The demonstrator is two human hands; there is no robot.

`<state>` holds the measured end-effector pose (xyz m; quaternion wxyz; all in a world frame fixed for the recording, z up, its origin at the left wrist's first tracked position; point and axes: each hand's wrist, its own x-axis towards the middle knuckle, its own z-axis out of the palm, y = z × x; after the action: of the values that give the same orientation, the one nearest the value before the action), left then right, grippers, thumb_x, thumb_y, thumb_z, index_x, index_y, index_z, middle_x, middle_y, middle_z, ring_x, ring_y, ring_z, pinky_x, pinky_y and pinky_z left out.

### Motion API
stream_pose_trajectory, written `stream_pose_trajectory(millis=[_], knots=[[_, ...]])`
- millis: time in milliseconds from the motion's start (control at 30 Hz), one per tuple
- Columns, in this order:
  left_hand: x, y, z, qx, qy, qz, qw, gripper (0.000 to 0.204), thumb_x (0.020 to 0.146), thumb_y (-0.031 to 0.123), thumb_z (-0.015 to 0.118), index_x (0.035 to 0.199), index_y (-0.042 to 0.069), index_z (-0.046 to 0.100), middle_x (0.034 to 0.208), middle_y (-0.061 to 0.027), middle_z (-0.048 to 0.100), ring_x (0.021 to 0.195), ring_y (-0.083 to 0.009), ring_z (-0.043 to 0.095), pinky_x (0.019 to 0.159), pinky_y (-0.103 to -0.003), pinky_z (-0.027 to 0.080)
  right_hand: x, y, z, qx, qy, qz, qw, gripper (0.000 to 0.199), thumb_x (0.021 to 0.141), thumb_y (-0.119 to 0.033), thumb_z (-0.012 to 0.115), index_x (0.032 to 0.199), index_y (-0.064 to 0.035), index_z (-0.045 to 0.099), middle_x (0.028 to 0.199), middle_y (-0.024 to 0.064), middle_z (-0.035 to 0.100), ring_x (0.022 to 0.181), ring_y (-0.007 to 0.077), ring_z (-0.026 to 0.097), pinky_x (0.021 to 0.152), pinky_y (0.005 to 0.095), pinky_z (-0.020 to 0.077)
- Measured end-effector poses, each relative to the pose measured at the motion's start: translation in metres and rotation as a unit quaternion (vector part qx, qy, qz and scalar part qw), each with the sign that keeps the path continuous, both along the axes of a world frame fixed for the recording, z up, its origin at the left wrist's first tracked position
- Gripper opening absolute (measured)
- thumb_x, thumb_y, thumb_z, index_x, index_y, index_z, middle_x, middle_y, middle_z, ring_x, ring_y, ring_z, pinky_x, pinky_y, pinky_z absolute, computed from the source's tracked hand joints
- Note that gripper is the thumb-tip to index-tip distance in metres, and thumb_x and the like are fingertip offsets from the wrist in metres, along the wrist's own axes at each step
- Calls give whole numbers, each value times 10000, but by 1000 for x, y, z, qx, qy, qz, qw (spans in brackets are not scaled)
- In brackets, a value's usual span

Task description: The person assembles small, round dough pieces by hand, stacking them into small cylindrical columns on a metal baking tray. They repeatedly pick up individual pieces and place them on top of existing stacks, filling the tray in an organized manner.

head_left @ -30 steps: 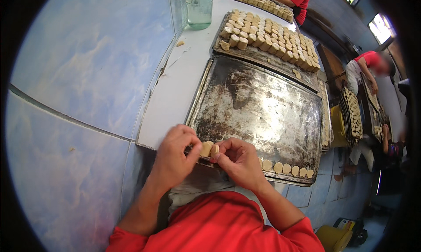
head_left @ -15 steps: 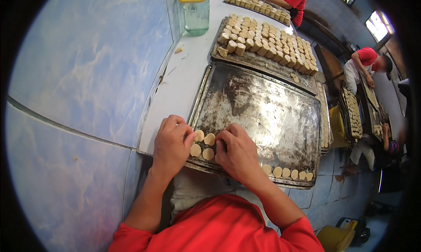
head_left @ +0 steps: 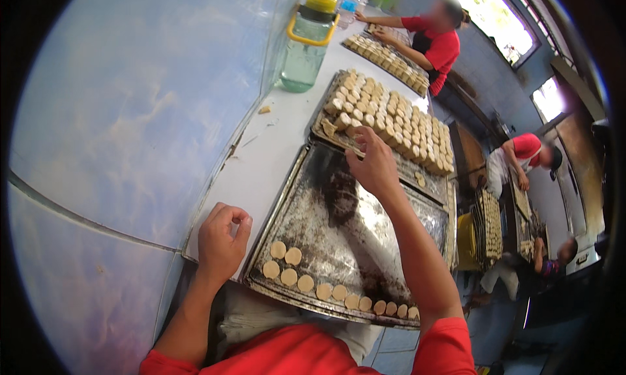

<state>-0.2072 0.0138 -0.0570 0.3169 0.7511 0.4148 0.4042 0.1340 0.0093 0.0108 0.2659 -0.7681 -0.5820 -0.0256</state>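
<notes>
1. Blue wall tiles rise left of the dark tray.
2. Dough cylinders stand beyond the tray; dough rounds line its near edge.
3. Left hand, left of the tray: loosely curled, seemingly empty.
4. Right hand, over the tray's far edge: fingers bent, grasp impossible to tell; best pinch cylinders lightly, sparing neighbours.

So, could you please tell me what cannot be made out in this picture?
In the head view:
Right hand: its fingers hide whether it grips one of the pale pieces.
Left hand: its curled fingers hide the palm.
Metal tray: partly hidden behind the right forearm.
Background pieces: too small to count.
</notes>
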Motion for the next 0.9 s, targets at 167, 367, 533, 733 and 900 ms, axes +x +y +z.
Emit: stream_pose_trajectory(millis=[167, 367, 533, 733, 900], knots=[[-4, 1, 6, -23, -19, -12, 999, 57, 943, 71, 732, 927, 26, 700, 877, -109, 671, 741, -268, 646, 668, -377, 498, 20, 59, -9, -1, -95, -83, 992, 466, 935, -232, 702, 1376, -102, 629, 1217, 201, 717, 1186, 414, 683, 988, 531, 548], [-3, 3, 7, -33, -39, -14, 999, 51, 927, 53, 745, 915, 28, 702, 868, -101, 670, 742, -246, 668, 657, -360, 510, 48, 55, -26, -64, -70, -110, 989, 387, 931, -289, 741, 1239, -83, 631, 1128, 245, 742, 1103, 436, 714, 935, 540, 555], [-1, 3, 3, -11, -42, -16, 999, 44, 919, 43, 742, 910, 32, 700, 873, -109, 678, 773, -267, 700, 683, -377, 543, 61, 34, 0, -9, 31, -74, 997, 342, 974, -251, 725, 1246, -47, 694, 1077, 228, 785, 995, 380, 763, 906, 473, 587], [0, 1, 3, -11, -32, -19, 999, 41, 915, 44, 743, 910, 32, 703, 878, -117, 686, 780, -287, 714, 692, -389, 562, 43, 79, 23, -140, -83, 59, 985, 287, 953, -128, 681, 1224, -85, 765, 1180, 168, 772, 1102, 328, 743, 974, 462, 586], [-5, 1, 5, 0, -52, -15, 999, 45, 917, 51, 746, 914, 29, 706, 873, -119, 686, 774, -291, 715, 692, -388, 565, 37, 101, 26, -245, -93, 83, 961, 386, 946, -58, 614, 1283, -141, 784, 1124, 191, 799, 1037, 365, 767, 967, 444, 598]])
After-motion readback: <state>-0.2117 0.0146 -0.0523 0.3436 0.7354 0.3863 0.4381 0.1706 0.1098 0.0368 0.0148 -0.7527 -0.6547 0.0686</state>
